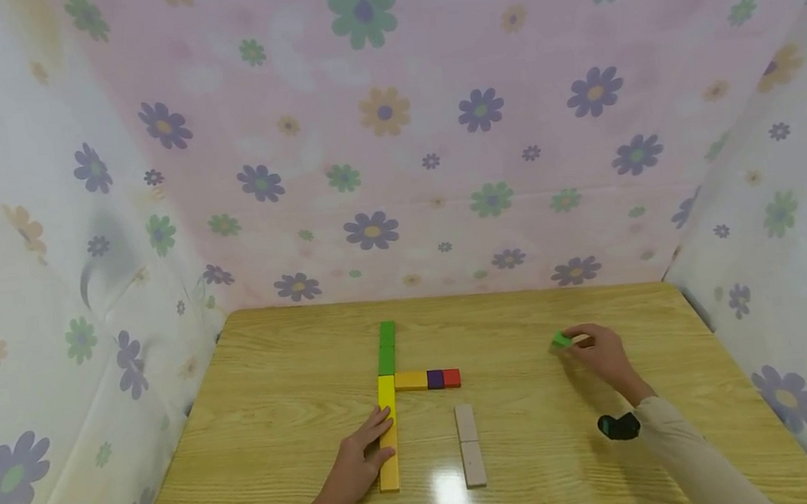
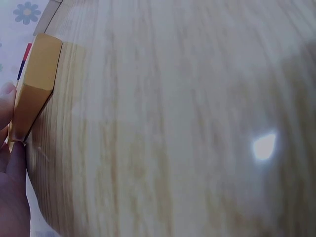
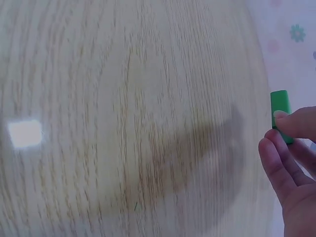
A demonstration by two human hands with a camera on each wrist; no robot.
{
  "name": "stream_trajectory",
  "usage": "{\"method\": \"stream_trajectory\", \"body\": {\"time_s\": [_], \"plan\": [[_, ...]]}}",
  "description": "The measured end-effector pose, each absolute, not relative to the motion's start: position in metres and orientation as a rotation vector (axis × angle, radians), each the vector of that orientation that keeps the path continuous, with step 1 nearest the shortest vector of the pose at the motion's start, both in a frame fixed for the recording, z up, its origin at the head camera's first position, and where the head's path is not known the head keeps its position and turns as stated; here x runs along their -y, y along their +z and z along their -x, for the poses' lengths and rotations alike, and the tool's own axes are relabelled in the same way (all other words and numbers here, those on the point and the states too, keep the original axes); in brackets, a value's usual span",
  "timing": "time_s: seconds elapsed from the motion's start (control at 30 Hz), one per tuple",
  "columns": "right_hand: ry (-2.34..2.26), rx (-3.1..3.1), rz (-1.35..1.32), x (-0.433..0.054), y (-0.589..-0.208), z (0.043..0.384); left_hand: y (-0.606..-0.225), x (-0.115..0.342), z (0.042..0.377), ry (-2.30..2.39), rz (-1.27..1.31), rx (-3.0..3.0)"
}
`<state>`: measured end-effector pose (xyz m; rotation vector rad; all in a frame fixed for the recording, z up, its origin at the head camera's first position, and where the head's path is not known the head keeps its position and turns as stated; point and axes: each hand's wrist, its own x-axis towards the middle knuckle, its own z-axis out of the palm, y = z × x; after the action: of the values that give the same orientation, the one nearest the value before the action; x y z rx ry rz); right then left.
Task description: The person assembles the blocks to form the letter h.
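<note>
My right hand (image 1: 601, 354), raised over the right side of the table, pinches a small green block (image 3: 280, 102) between thumb and fingertips. On the left, my left hand (image 1: 357, 459) rests its fingers and thumb on a straight column of blocks laid flat. From the far end, that column runs through green blocks (image 1: 387, 346), a yellow block (image 1: 386, 390) and an orange block (image 1: 390, 474). A short row branches rightward from the yellow block: a second orange block (image 1: 411, 381), a purple block (image 1: 435, 379) and a red block (image 1: 452, 378). The left wrist view shows the orange block's near end (image 2: 43, 64) beside the fingers.
Two pale wooden blocks (image 1: 469, 446) lie end to end right of the column. The wood-grain table (image 1: 534, 454) ends at a flowered cloth (image 1: 425, 123) at the back, with cloth on both sides too. Black wrist straps show at both sleeves.
</note>
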<state>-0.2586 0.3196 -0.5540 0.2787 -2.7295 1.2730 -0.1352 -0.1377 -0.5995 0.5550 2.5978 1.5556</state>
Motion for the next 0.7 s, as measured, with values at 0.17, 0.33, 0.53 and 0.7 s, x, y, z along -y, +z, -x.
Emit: {"method": "stream_trajectory", "body": {"time_s": [0.17, 0.33, 0.53, 0.7], "plan": [[1.249, 2.72, -0.348, -0.309, -0.548, 0.253, -0.599, 0.137, 0.136, 1.587, -0.544, -2.571], [1.251, 2.701, -0.429, -0.298, -0.544, 0.249, -0.593, 0.137, 0.134, 1.57, -0.524, -2.565], [1.302, 2.685, -0.475, -0.283, -0.534, 0.241, -0.556, 0.129, 0.124, 1.604, -0.508, -2.543], [1.336, 2.692, -0.497, -0.274, -0.53, 0.237, -0.567, 0.128, 0.126, 1.598, -0.498, -2.557]]}}
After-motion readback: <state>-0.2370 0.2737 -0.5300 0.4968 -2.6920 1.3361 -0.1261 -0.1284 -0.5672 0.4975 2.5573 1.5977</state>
